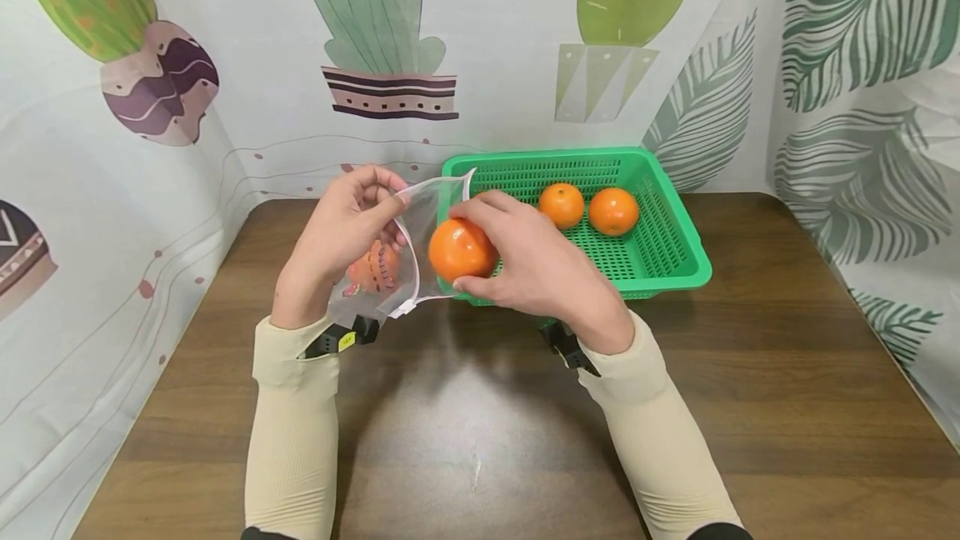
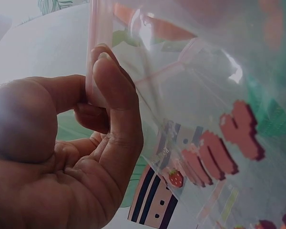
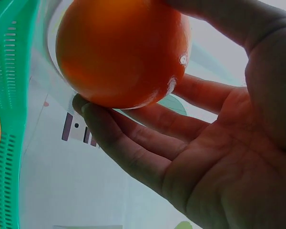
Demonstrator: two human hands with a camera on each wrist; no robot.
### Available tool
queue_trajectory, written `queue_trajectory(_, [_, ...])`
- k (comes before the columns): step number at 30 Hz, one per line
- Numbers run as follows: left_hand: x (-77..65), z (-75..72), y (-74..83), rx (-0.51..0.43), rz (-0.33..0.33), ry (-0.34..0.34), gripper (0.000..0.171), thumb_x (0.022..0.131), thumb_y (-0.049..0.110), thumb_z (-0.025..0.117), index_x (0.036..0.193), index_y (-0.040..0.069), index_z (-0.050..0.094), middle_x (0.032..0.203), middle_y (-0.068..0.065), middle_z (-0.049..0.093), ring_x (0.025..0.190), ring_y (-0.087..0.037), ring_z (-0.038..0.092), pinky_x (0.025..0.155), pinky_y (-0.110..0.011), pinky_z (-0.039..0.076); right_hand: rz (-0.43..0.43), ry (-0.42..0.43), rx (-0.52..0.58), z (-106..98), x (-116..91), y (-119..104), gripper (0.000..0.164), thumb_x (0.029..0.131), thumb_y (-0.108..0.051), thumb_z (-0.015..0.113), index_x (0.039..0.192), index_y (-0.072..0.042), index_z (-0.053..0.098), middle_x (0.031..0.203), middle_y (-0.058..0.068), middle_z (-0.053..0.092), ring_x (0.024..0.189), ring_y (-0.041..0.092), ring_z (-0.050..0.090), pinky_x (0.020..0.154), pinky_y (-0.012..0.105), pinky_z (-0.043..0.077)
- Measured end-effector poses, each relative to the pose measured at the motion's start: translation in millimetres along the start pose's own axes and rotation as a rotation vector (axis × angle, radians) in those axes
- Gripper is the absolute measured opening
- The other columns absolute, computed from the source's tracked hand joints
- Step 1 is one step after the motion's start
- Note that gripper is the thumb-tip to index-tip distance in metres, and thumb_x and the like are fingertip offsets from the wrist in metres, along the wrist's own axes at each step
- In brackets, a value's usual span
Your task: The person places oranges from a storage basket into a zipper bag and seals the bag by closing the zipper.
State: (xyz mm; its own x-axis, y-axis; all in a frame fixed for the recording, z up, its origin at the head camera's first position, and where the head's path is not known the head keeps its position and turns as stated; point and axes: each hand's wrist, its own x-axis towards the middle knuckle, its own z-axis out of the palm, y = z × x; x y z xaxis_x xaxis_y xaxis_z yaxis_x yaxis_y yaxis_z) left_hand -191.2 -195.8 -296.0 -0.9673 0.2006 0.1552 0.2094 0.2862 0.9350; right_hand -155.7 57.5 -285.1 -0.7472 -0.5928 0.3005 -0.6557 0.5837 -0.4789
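My left hand pinches the edge of a clear zip bag between thumb and fingers. The bag has red printed letters and a strawberry on it, and a white slider on its zip strip. Its mouth gapes toward the right. One orange shows through the plastic, low in the bag. At the bag's mouth, my right hand grips another orange between thumb and fingers. In the right wrist view this orange is round and glossy, with the fingers curled under it.
Behind the right hand stands a green perforated basket. Inside it lie an orange and a second orange, and the hand hides part of the basket. Beneath is a brown wooden table. A cactus-print cloth hangs behind.
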Motion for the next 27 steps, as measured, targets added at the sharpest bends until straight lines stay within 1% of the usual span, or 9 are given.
queue_trajectory(8, [-0.4,0.2,0.5,0.002,0.0,-0.011,0.02,0.104,0.009,0.064,0.117,-0.006,0.06,0.077,-0.007,0.068,0.057,-0.02,0.07,0.06,-0.034,0.065,-0.007,0.012,-0.033,5.8,1.9,-1.5,0.066,0.08,-0.027,0.093,0.138,-0.011,0.064,0.122,0.005,0.061,0.105,0.022,0.062,0.091,0.036,0.057])
queue_trajectory(15, [0.5,0.3,1.0,-0.002,0.003,-0.015,0.017,0.104,0.009,0.063,0.115,-0.004,0.06,0.076,-0.004,0.066,0.057,-0.02,0.07,0.06,-0.032,0.064,-0.005,0.022,-0.029,8.1,4.6,0.3,0.067,0.08,-0.028,0.093,0.139,-0.012,0.063,0.126,0.005,0.06,0.107,0.022,0.062,0.092,0.037,0.057])
queue_trajectory(19, [0.7,0.7,1.2,-0.004,0.003,-0.02,0.016,0.104,0.009,0.063,0.115,-0.004,0.06,0.077,-0.006,0.066,0.057,-0.02,0.07,0.059,-0.032,0.064,-0.012,0.019,-0.021,11.1,7.1,1.7,0.066,0.081,-0.026,0.092,0.139,-0.012,0.063,0.129,0.006,0.06,0.112,0.022,0.06,0.095,0.037,0.057])
queue_trajectory(23, [1.1,1.2,0.1,-0.009,-0.002,-0.017,0.015,0.104,0.008,0.063,0.114,-0.003,0.06,0.08,-0.012,0.067,0.057,-0.021,0.07,0.059,-0.032,0.064,-0.011,-0.001,-0.028,15.0,9.8,0.9,0.066,0.083,-0.026,0.091,0.141,-0.012,0.062,0.134,0.007,0.059,0.12,0.023,0.056,0.096,0.039,0.057])
queue_trajectory(27, [0.9,1.3,0.5,-0.01,-0.008,-0.018,0.015,0.104,0.009,0.064,0.114,-0.002,0.06,0.08,-0.011,0.067,0.057,-0.021,0.07,0.06,-0.032,0.064,-0.016,-0.012,-0.039,19.0,11.9,0.5,0.066,0.083,-0.025,0.09,0.141,-0.011,0.062,0.134,0.008,0.059,0.12,0.023,0.056,0.096,0.039,0.057])
